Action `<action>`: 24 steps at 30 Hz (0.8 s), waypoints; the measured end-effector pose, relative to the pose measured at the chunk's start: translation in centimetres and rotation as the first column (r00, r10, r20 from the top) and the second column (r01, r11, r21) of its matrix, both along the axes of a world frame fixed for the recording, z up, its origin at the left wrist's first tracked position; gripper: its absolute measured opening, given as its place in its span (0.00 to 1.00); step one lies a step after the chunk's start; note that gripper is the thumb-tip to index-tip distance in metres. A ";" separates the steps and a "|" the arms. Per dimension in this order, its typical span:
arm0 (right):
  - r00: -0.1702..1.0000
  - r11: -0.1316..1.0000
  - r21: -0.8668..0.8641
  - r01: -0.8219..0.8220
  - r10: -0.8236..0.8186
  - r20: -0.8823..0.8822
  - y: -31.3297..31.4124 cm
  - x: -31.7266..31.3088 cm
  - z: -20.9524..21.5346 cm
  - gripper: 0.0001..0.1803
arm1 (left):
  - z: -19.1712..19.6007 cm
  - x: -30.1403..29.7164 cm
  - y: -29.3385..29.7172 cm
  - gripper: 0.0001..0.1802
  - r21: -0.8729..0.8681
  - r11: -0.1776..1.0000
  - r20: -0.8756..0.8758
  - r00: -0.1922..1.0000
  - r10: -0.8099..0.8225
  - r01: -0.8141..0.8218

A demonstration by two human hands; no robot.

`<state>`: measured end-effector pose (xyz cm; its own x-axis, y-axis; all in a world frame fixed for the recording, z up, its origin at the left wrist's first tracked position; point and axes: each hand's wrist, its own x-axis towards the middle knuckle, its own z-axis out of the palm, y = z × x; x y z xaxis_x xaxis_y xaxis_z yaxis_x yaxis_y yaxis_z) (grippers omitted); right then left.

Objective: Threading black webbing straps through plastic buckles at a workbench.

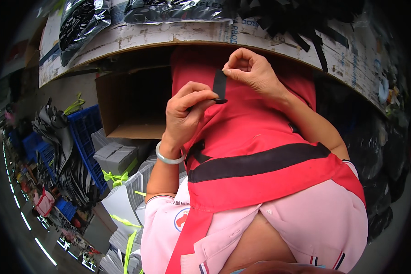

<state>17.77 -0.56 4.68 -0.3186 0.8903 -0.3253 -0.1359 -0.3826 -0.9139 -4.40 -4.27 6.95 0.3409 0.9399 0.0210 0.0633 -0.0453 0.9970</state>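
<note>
Between my two hands, a short black strip [219, 85] is stretched over the lap of my red apron [251, 123]. My left hand [187, 107] pinches its lower end between thumb and forefinger, where a dark end sticks out past the fingertips. With thumb and forefinger closed, my right hand [253, 71] grips the upper end of the strip. A pale bangle [169, 157] sits round my left wrist.
Ahead stands a worktop [169, 34] with a pile of black strips [301, 23] and filled plastic bags [84, 27]. An open cardboard box [132, 100] lies below it. Blue crates [84, 141] and bundled grey sheets [123, 196] with yellow-green ties stand at left.
</note>
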 end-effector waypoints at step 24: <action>0.994 0.934 -0.349 -0.072 0.038 -0.104 -0.4 1.7 -0.2 0.09 | -5.7 3.1 2.6 0.20 -0.540 0.813 0.505 0.856 0.108 0.216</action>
<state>19.43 -0.93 4.48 -0.4084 0.7041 -0.5809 -0.1839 -0.6868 -0.7032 -1.33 -1.67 1.28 0.4852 0.8132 -0.3215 -0.4235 0.5402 0.7272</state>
